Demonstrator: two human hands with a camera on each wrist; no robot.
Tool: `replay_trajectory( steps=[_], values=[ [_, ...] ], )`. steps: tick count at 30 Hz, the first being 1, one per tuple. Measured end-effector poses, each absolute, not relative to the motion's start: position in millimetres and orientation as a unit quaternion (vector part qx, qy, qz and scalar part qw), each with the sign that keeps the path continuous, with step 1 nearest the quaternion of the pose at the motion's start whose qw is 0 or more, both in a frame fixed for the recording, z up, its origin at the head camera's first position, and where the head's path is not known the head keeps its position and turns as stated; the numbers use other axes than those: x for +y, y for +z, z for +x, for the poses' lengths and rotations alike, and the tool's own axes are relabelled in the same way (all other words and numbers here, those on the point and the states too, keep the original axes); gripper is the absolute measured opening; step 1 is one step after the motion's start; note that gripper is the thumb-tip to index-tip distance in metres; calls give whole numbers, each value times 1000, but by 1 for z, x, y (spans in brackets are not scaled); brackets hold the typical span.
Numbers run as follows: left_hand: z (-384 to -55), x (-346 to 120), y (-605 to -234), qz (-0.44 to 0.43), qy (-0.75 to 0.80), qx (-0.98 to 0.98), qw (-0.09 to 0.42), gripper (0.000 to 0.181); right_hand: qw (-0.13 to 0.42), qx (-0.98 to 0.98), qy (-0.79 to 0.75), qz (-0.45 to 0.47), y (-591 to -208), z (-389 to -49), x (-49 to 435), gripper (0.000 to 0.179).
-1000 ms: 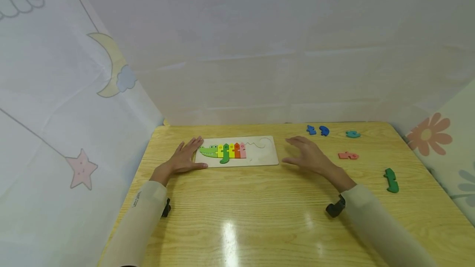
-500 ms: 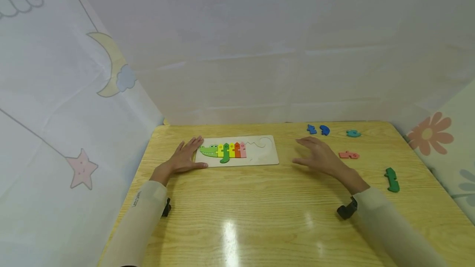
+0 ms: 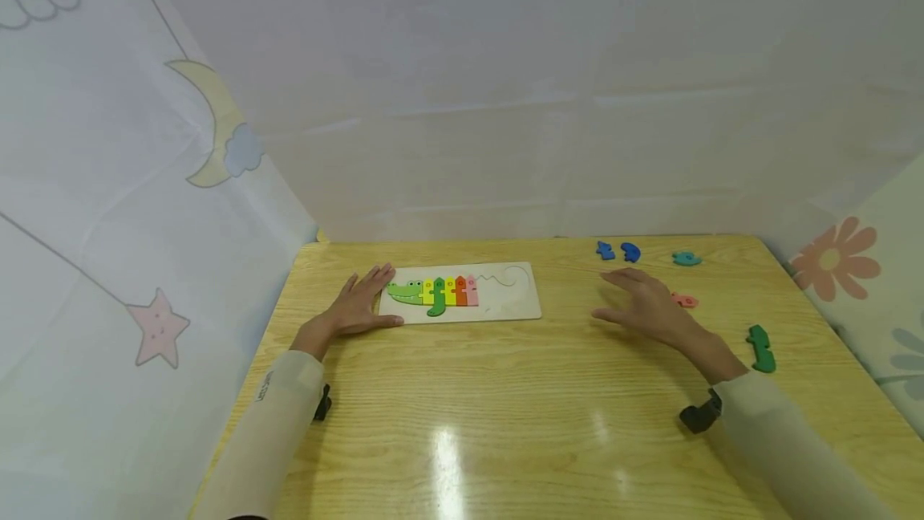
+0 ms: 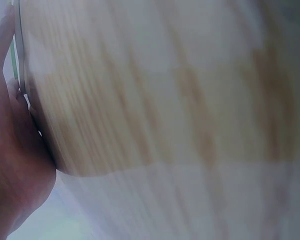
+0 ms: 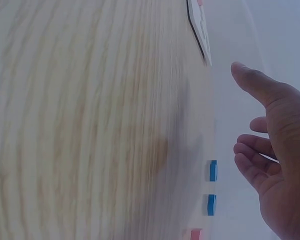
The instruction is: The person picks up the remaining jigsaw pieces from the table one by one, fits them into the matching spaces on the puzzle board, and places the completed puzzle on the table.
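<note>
Puzzle board [image 3: 508, 302] flat on the wooden table [image 3: 447, 392], left of the middle and toward the far edge. Set in a row along its left part: green crocodile head [image 3: 406, 294], first yellow piece [image 3: 428, 293], green leg piece [image 3: 437, 307], second yellow piece [image 3: 451, 292], orange piece [image 3: 461, 292], pink piece [image 3: 472, 293]. Thin curly line drawn on the bare wood to their right. Across the board's left end, left hand [image 3: 357, 306], touching it, fingers released and spread, thumb at the near edge. Off the right end, right hand [image 3: 646, 307], fingers released and loosely bent, thumb apart, partly hiding the pinkish-red piece [image 3: 687, 301] in the head view. Near the far edge, left blue piece [image 3: 605, 250], right blue piece [image 3: 631, 252] and teal piece [image 3: 686, 258]; farther right and nearer, dark green piece [image 3: 761, 350].
</note>
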State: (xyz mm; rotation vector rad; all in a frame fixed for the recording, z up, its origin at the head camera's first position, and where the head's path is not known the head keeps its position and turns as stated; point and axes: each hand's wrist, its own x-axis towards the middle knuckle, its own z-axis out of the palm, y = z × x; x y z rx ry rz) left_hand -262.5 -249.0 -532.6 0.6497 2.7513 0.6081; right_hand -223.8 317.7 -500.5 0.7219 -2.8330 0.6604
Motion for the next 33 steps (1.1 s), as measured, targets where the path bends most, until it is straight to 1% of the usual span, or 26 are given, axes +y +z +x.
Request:
replay_trajectory(
  steps=[10,24,30,33],
  values=[
    [-261,-249,-533,221,209,945,123,110,128,-933,219,256,-502,-218,332,72],
    [-265,-250,-532,222,206,945,123,110,110,-944,208,230,-494,-211,358,75],
    [-266,-252,-536,223,203,946,121,111,142,-938,205,238,-495,-209,369,75],
    [-266,-252,-538,223,204,945,122,111,136,-940,211,230,-493,-207,374,74]
  ],
)
